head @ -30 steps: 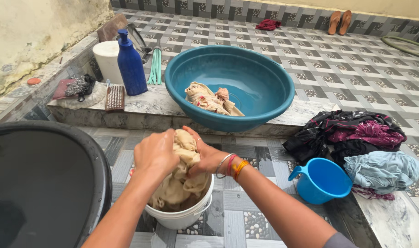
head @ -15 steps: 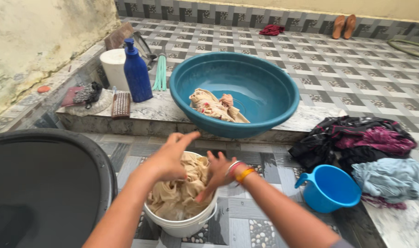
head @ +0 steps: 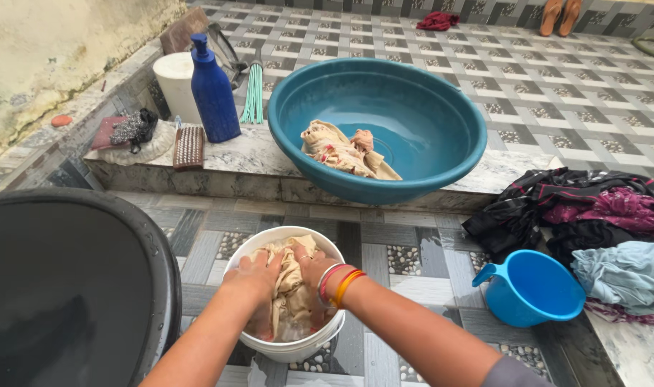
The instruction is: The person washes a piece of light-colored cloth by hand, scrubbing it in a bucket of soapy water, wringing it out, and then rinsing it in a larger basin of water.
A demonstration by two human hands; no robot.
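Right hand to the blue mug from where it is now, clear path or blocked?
Probably yes. The blue mug stands on the floor to the right of the white bucket, with only bare tiles between them. The right hand is pressed into the beige cloth and would have to let go first.

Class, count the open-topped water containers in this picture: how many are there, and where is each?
4. A white bucket under both hands, a teal basin on the ledge, a blue mug at right, a black tub at left, partly cut off.
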